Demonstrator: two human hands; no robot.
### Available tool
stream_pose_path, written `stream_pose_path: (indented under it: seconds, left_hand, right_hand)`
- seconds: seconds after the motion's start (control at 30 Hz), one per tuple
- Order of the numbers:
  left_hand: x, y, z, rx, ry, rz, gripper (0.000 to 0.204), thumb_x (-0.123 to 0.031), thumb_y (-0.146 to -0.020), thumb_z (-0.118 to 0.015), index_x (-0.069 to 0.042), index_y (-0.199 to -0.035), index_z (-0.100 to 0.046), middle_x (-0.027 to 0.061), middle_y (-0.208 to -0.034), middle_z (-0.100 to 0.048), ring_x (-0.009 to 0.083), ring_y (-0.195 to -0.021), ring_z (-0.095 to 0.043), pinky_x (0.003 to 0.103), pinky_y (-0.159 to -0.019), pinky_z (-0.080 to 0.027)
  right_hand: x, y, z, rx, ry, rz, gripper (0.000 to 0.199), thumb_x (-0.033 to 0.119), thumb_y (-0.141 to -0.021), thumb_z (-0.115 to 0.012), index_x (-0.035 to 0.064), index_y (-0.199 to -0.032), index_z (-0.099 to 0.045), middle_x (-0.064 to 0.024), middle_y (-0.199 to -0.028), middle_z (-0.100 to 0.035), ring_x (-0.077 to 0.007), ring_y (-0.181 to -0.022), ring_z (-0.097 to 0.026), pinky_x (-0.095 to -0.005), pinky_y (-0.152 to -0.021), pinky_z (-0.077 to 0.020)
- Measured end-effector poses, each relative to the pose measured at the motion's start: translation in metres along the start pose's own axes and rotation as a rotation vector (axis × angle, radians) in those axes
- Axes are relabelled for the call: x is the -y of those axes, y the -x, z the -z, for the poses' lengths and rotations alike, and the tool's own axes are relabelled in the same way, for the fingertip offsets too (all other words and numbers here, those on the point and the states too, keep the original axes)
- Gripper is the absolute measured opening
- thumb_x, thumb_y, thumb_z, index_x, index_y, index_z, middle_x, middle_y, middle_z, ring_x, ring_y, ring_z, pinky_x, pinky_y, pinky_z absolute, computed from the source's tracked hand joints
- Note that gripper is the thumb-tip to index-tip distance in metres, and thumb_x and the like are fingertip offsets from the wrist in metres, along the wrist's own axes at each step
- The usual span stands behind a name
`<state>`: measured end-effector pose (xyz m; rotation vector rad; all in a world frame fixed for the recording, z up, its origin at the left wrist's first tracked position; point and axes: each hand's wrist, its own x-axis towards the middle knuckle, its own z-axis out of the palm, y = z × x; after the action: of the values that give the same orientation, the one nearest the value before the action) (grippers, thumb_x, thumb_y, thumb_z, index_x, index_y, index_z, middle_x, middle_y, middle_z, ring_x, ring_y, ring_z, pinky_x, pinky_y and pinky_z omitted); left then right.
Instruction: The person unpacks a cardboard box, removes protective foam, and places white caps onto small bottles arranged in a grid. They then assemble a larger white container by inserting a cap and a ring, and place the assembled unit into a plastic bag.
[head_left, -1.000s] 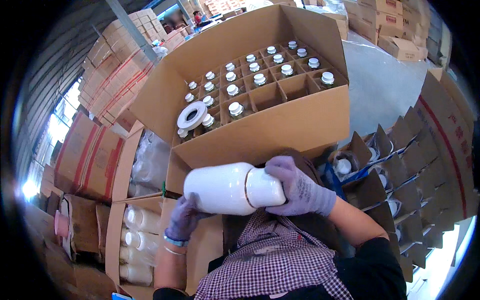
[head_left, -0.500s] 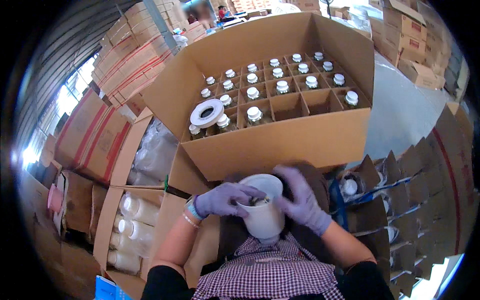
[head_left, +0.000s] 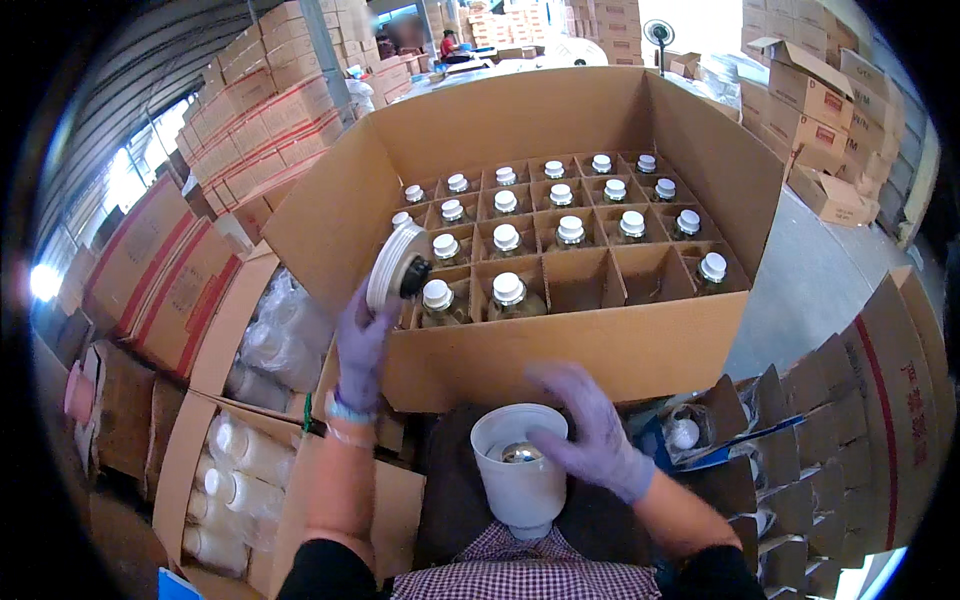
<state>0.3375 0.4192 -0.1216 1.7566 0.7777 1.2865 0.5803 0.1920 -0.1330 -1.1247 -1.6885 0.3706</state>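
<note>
My left hand (head_left: 362,348), in a purple glove, grips a round white ringed lid (head_left: 392,268) with a black centre piece. It holds the lid tilted over the near left corner of a divided carton (head_left: 560,352). Between my knees stands a white plastic tub (head_left: 520,492) with a shiny metallic part (head_left: 522,453) inside. My gloved right hand (head_left: 600,445) is at the tub's right rim, fingers apart and slightly blurred, thumb over the opening. White-capped clear bottles (head_left: 508,294) fill most of the carton's cells; two near-row cells (head_left: 585,278) hold no bottle.
At the lower left, an opened box (head_left: 172,500) holds pale white-capped bottles, with plastic bags (head_left: 288,325) behind. A partitioned carton (head_left: 835,410) with wrapped bottles stands at the right. Stacked cartons (head_left: 265,110) and a fan (head_left: 659,36) are farther back.
My left hand has left the tub and taken hold of the round lid, lifting it off the bottle caps. The right hand stays beside the tub. The view has tipped up slightly.
</note>
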Motion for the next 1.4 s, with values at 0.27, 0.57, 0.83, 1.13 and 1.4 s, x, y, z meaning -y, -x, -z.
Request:
stream_pose_path:
  seconds: [0.27, 0.57, 0.83, 1.13, 1.4]
  left_hand:
    - [-0.082, 0.154, -0.078, -0.114, 0.032, 0.015, 0.046, -0.015, -0.092, -0.064, 0.002, -0.134, -0.054, 0.0184, -0.137, -0.056, 0.0329, -0.126, -0.056, 0.041, -0.104, -0.047]
    - [-0.089, 0.145, -0.055, 0.342, 0.483, 0.180, 0.068, -0.037, -0.094, -0.066, 0.000, -0.145, -0.041, 0.0149, -0.146, -0.047, 0.0289, -0.133, -0.048, 0.043, -0.111, -0.041]
    - [-0.093, 0.169, -0.066, 0.359, 0.136, 0.019, 0.080, -0.029, -0.085, -0.077, -0.006, -0.147, -0.034, 0.0174, -0.151, -0.038, 0.0291, -0.139, -0.040, 0.047, -0.112, -0.038]
    - [-0.110, 0.156, -0.071, 0.421, -0.340, -0.322, 0.084, -0.040, -0.086, -0.073, -0.005, -0.151, -0.032, 0.0202, -0.154, -0.034, 0.0391, -0.141, -0.036, 0.054, -0.115, -0.030]
    - [-0.106, 0.160, -0.083, 0.352, 0.440, 0.213, 0.083, -0.038, -0.083, -0.073, -0.003, -0.148, -0.034, 0.0185, -0.149, -0.040, 0.0377, -0.142, -0.036, 0.048, -0.117, -0.030]
  right_hand:
    - [0.019, -0.063, -0.027, -0.063, 0.029, 0.120, 0.052, 0.021, -0.081, -0.074, 0.0037, -0.126, -0.052, -0.0224, -0.110, -0.060, -0.0375, -0.097, -0.063, -0.0450, -0.083, -0.0527]
    - [0.025, -0.026, -0.032, -0.115, 0.042, 0.314, 0.067, 0.026, -0.072, -0.082, 0.0053, -0.128, -0.051, -0.0184, -0.113, -0.054, -0.0347, -0.101, -0.060, -0.0393, -0.083, -0.0518]
    - [0.019, -0.012, -0.034, -0.023, -0.128, 0.125, 0.044, 0.015, -0.084, -0.070, 0.0035, -0.124, -0.054, -0.0185, -0.112, -0.062, -0.0317, -0.106, -0.063, -0.0422, -0.089, -0.0529]
    - [-0.009, 0.006, -0.060, -0.090, -0.095, -0.017, 0.041, 0.019, -0.085, -0.066, 0.0054, -0.122, -0.053, -0.0185, -0.105, -0.065, -0.0336, -0.097, -0.068, -0.0414, -0.087, -0.0533]
    - [0.024, -0.004, -0.034, -0.271, 0.101, 0.130, 0.052, 0.024, -0.084, -0.063, 0.0039, -0.129, -0.048, -0.0213, -0.100, -0.066, -0.0401, -0.093, -0.066, -0.0437, -0.080, -0.0543]
